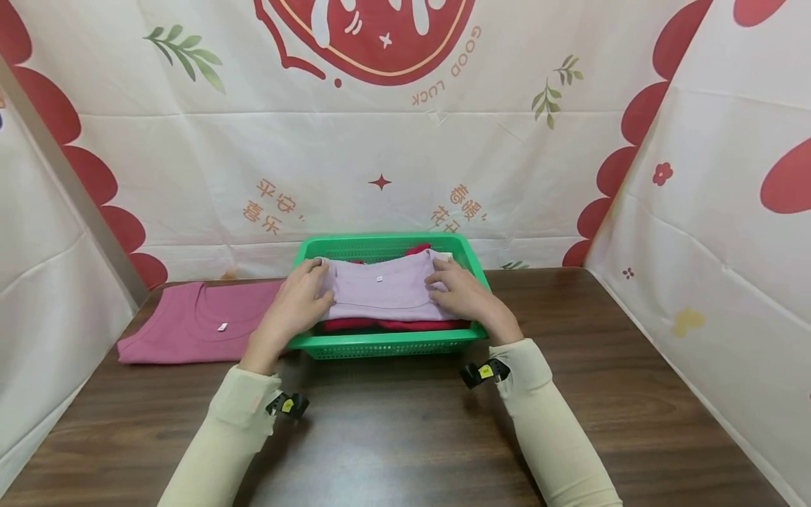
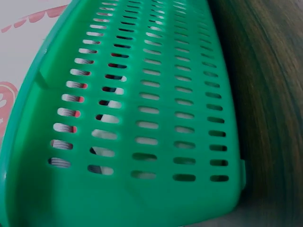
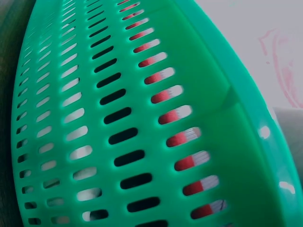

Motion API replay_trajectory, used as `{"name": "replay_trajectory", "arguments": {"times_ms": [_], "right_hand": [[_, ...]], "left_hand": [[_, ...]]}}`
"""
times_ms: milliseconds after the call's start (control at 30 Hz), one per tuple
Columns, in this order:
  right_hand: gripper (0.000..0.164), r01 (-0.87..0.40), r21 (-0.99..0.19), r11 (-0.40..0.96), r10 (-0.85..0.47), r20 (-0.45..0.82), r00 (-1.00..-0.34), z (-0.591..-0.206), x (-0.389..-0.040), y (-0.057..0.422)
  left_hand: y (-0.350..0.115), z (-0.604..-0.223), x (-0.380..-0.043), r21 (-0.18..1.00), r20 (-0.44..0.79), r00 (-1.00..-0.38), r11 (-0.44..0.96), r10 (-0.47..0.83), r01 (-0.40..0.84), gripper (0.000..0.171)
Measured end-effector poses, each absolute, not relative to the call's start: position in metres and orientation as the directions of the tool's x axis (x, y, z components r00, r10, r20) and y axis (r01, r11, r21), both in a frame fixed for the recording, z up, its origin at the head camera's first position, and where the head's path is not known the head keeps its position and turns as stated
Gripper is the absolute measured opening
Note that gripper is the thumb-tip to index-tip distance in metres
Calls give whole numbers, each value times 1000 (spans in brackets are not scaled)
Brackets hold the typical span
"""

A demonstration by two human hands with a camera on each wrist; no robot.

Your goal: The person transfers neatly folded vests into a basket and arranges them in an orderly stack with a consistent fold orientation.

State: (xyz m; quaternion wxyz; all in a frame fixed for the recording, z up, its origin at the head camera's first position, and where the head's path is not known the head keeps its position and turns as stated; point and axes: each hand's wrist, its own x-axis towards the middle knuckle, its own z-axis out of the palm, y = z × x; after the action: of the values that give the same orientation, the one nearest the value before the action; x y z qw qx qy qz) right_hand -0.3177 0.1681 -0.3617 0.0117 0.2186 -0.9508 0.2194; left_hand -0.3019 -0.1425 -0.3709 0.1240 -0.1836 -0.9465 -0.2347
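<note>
A folded lavender shirt (image 1: pixel 380 290), with a small white label at its neckline, lies on top inside a green plastic basket (image 1: pixel 389 339). My left hand (image 1: pixel 295 301) holds the shirt's left side, thumb lying over the cloth. At the opposite side, my right hand (image 1: pixel 466 290) grips its right edge with bent fingers. Under the shirt, red cloth (image 1: pixel 393 325) shows along the front. Both wrist views are filled by the basket's slotted wall (image 2: pixel 163 111), (image 3: pixel 106 142), with white, red and dark cloth visible through the slots; the fingers are hidden there.
A folded pink sleeveless top (image 1: pixel 171 327) with a white label lies on the brown wooden table (image 1: pixel 380 436), left of the basket and partly behind my left forearm. Printed white curtains (image 1: pixel 380 141) enclose the back and sides.
</note>
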Motion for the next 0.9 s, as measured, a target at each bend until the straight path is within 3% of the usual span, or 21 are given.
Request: {"name": "replay_trajectory", "arguments": {"times_ms": [200, 467, 900], "right_hand": [[36, -431, -423, 797, -429, 104, -897, -362, -317, 168], [36, -429, -425, 797, -444, 69, -893, -363, -316, 169], [38, -422, -438, 794, -452, 39, -891, -365, -315, 168]], "left_hand": [[-146, -374, -303, 367, 290, -911, 845, 294, 390, 56], [-147, -375, -302, 267, 159, -923, 885, 351, 382, 56], [-149, -376, -302, 292, 165, -921, 875, 352, 386, 49]]}}
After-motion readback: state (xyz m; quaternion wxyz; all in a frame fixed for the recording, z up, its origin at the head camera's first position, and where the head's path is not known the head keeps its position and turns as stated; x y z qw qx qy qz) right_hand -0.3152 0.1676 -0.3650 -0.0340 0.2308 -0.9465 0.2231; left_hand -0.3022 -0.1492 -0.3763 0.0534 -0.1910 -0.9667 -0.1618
